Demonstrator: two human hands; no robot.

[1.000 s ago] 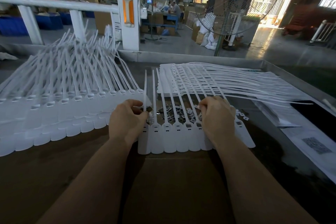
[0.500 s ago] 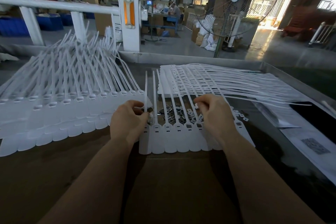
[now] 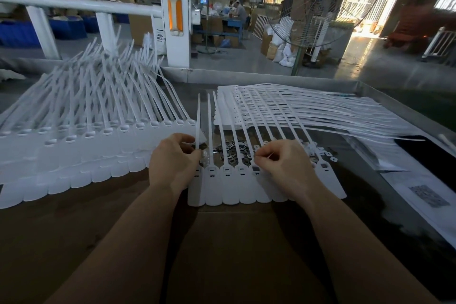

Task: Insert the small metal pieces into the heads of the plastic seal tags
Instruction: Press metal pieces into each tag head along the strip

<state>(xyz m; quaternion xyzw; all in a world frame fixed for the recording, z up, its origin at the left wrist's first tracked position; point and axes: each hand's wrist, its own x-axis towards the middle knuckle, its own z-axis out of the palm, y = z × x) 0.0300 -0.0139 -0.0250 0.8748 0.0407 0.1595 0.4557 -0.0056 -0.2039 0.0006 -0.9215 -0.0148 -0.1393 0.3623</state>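
On the bench, the right hand [image 3: 283, 165] is pinching a metal piece over a tag [image 3: 256, 180]; the left hand [image 3: 174, 163] is pinching another. Most of this row looks unfilled.

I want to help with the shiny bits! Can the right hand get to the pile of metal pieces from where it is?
Probably yes. The right hand sits just beside the metal pieces, which lie in the open behind the row of tags. Only the thin tag straps cross over the pile, with gaps between them for fingers.
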